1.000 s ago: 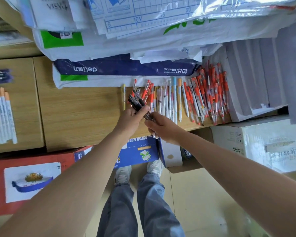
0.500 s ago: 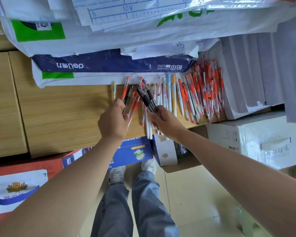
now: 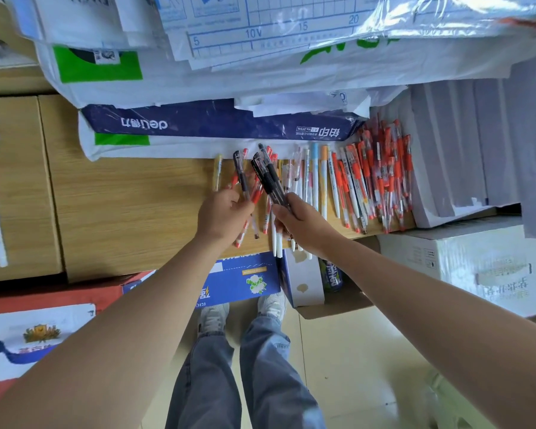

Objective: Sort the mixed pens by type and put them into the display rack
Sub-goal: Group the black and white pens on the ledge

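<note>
Gripping black pens (image 3: 270, 181) above mixed pile (image 3: 369, 181)

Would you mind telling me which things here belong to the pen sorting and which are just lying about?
Job: left hand pinching a single black pen; right hand gripping the black pen bundle; red pens; white pens; yellow pen.
Lying about: deli paper pack; blue box; white carton; grey paper stack.

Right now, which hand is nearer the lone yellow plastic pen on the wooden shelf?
Left. The left hand sits just below the yellow pen; the right hand is farther right, gripping black pens.
</note>
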The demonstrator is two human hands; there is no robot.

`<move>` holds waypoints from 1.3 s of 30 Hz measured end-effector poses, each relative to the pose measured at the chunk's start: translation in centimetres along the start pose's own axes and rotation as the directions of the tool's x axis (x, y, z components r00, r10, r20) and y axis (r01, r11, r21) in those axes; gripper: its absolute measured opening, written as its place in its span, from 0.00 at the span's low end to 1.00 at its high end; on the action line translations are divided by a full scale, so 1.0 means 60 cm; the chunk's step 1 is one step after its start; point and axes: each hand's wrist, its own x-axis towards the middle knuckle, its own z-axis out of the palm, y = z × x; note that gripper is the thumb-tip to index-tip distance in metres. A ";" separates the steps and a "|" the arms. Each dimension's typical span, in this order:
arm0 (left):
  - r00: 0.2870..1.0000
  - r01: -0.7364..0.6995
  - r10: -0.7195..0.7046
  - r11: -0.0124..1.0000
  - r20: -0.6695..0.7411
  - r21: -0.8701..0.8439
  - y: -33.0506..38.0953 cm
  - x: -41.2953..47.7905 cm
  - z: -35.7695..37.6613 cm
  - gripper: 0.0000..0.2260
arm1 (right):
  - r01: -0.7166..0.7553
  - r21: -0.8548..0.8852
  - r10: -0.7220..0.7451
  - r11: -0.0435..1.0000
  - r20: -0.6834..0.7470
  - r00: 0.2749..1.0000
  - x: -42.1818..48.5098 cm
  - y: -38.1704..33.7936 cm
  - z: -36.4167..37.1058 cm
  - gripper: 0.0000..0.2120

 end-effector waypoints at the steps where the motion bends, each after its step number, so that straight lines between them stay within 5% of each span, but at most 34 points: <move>1: 0.999 0.020 -0.016 0.994 0.044 -0.104 0.005 -0.006 -0.006 0.10 | 0.009 -0.008 -0.009 1.000 0.009 1.000 0.000 -0.005 0.006 0.10; 5: 0.995 0.024 0.008 0.952 0.102 -0.306 0.027 -0.038 -0.034 0.11 | 0.069 -0.075 -0.066 0.995 0.043 0.997 -0.003 -0.032 0.034 0.08; 12: 0.996 0.074 -0.051 0.941 0.077 -0.331 -0.012 -0.077 -0.094 0.04 | 0.107 -0.025 -0.100 0.994 0.183 0.978 -0.014 -0.075 0.082 0.05; 15: 0.994 0.109 -0.102 0.940 0.039 -0.323 -0.040 -0.087 -0.123 0.12 | 0.114 -0.091 -0.092 0.989 0.221 0.971 -0.019 -0.094 0.106 0.04; 20: 0.956 0.050 -0.188 0.861 -0.226 -0.506 -0.074 -0.100 -0.183 0.27 | 0.152 -0.148 -0.093 0.977 0.342 0.935 -0.029 -0.126 0.165 0.03; 25: 0.928 0.024 -0.186 0.894 -0.322 -0.447 -0.122 -0.112 -0.251 0.12 | 0.174 -0.187 -0.070 0.967 0.464 0.883 -0.030 -0.163 0.248 0.02; 33: 0.967 0.082 -0.167 0.919 -0.192 -0.385 -0.194 -0.107 -0.379 0.05 | 0.094 -0.151 -0.025 0.984 0.405 0.914 -0.014 -0.232 0.387 0.07; 39: 0.999 -0.018 0.006 0.969 -0.051 -0.247 -0.208 -0.088 -0.447 0.10 | -0.012 -0.108 0.049 0.994 0.348 0.936 0.014 -0.275 0.450 0.06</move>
